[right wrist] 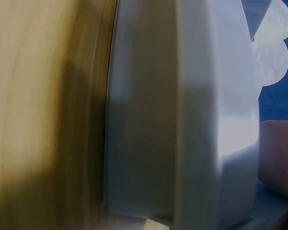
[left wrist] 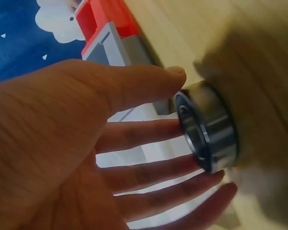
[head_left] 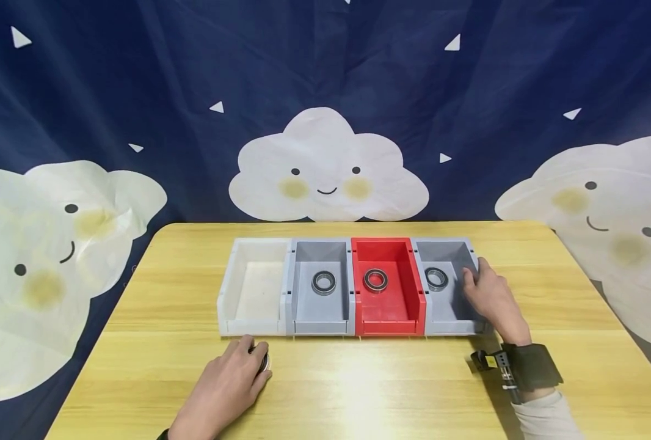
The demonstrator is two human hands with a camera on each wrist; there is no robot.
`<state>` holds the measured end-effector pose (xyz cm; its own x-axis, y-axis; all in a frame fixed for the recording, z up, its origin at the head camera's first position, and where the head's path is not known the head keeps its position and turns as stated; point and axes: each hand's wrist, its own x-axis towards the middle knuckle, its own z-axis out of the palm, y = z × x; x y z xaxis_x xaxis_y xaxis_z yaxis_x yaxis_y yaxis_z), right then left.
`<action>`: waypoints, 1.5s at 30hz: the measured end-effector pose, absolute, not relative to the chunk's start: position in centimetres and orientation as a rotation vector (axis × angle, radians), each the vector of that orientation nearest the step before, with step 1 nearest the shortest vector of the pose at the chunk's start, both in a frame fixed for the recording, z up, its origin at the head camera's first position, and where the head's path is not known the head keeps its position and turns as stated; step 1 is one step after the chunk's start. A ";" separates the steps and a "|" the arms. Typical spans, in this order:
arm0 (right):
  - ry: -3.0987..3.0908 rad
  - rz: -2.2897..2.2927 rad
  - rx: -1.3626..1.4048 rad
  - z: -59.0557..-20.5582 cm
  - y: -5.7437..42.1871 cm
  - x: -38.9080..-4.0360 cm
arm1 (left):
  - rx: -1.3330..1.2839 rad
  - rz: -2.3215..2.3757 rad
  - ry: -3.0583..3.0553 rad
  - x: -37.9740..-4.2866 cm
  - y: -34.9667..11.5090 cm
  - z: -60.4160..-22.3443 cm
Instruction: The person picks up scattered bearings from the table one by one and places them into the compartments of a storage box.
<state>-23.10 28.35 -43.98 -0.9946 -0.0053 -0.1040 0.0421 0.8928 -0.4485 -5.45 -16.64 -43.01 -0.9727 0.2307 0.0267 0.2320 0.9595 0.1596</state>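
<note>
My left hand (head_left: 229, 382) is on the table in front of the white bin (head_left: 228, 293). Its thumb and fingers hold a metal ball bearing (left wrist: 206, 127) by its outer rim, partly hidden under them in the head view. At the row's right end, my right hand (head_left: 493, 299) grips the right side wall of a grey bin (head_left: 452, 328), thumb on the inner side. Inside that bin a dark-sealed bearing (head_left: 436, 279) lies by the left wall. In the right wrist view the bin's grey wall (right wrist: 197, 120) fills the middle, with part of the hand at the right edge.
A red bin (head_left: 389, 329) and another grey bin (head_left: 320, 328) stand between the white and right-end bins, all side by side. One bearing (head_left: 375, 280) lies in the red bin, another bearing (head_left: 323, 283) in the grey one. Behind the wooden table (head_left: 155, 299) hangs a blue cloud-patterned cloth (head_left: 325, 61).
</note>
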 end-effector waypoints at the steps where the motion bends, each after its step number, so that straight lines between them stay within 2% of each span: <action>1: 2.957 -0.702 0.025 -44.0 28.4 -23.1 | -0.371 -0.261 -3.107 -5.4 -16.6 -43.1; 24: 2.949 -0.724 0.030 -44.3 28.4 -23.1 | -0.521 -0.204 -2.934 -5.8 -17.1 -43.8; 34: 2.951 -0.727 0.028 -44.2 28.3 -23.0 | -0.590 -0.130 -2.769 -6.3 -17.2 -42.1; 45: 2.955 -0.737 0.034 -44.0 28.3 -22.8 | -0.686 -0.091 -2.613 -8.4 -18.4 -39.3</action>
